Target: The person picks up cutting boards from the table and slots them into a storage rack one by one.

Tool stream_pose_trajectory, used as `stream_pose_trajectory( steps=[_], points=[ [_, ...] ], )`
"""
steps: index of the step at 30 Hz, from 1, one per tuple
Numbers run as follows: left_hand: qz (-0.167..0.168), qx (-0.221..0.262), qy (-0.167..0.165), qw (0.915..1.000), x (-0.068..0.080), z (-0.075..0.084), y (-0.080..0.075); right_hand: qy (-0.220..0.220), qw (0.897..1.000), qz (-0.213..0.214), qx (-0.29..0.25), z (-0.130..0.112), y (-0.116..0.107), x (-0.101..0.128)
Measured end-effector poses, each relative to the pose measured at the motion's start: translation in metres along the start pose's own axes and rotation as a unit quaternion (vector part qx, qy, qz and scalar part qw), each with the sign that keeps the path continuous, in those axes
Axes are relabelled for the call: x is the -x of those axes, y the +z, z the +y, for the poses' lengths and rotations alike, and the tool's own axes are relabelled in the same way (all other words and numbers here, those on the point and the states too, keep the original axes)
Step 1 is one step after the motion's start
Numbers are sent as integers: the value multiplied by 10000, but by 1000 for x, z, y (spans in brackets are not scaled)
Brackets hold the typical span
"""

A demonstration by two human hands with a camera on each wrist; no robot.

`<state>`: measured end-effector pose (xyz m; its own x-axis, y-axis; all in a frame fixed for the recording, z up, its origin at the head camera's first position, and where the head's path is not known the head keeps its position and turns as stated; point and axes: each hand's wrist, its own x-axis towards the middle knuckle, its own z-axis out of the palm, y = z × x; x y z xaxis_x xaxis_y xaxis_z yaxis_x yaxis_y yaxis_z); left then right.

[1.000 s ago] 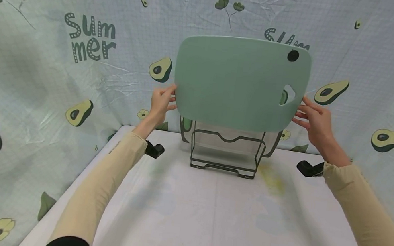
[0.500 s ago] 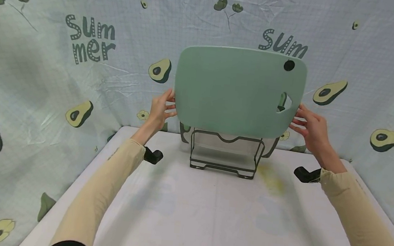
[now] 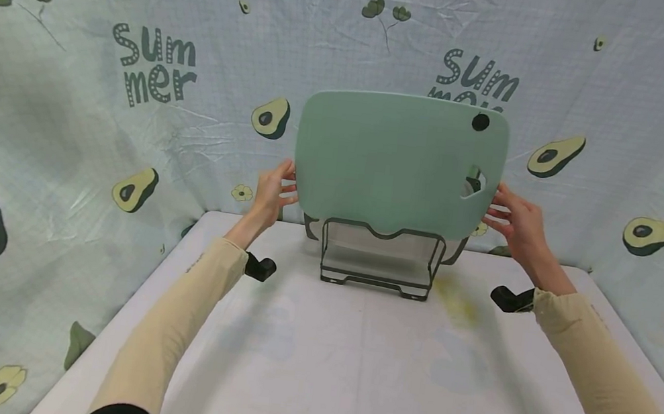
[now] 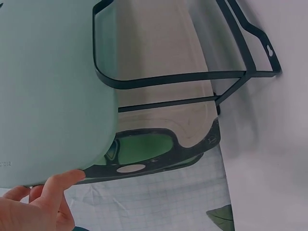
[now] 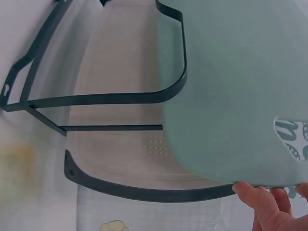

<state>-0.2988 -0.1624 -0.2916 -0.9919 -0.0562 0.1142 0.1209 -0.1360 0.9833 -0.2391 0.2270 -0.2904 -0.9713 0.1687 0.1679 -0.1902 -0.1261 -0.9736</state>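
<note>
The green cutting board [image 3: 394, 163] stood upright on its long edge, held in the air directly over the black wire rack [image 3: 381, 256] at the table's twelve o'clock end, its lower edge just dipping behind the rack's front bar. The left hand [image 3: 273, 191] gripped the board's nine o'clock edge, fingers curled round it, and the right hand [image 3: 515, 219] pinched the three o'clock edge just below the handle cut-out [image 3: 474, 181]. A second board, pale with a dark rim [image 4: 159, 159], already sat in a slot behind. Judged from this, the careful way was to keep the board level between both hands, line its bottom edge with a free slot between the wire bars [image 5: 120, 98], and ease it straight down without tilting, so it neither caught on the front bar nor knocked the pale board. The white table [image 3: 351, 371] offered firm footing for the rack, though a hard push might have slid it.
</note>
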Motion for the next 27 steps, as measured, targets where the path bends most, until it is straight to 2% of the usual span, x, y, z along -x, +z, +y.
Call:
stream_pose_trajectory(
  steps=[7,18,24,27],
  points=[
    [49,-185,-144,9997,-1,-11,-3,172,9998,-13,-26,9,0,0],
    [33,-361,-117,9993,-3,-21,0,331,9992,-142,-163,21,-5,0],
    [2,-327,-352,9988,-2,-28,0,400,9990,-183,15,30,-7,3],
    [-16,-310,-434,9986,-1,-32,0,373,9991,-195,-91,34,-8,3]
  ],
)
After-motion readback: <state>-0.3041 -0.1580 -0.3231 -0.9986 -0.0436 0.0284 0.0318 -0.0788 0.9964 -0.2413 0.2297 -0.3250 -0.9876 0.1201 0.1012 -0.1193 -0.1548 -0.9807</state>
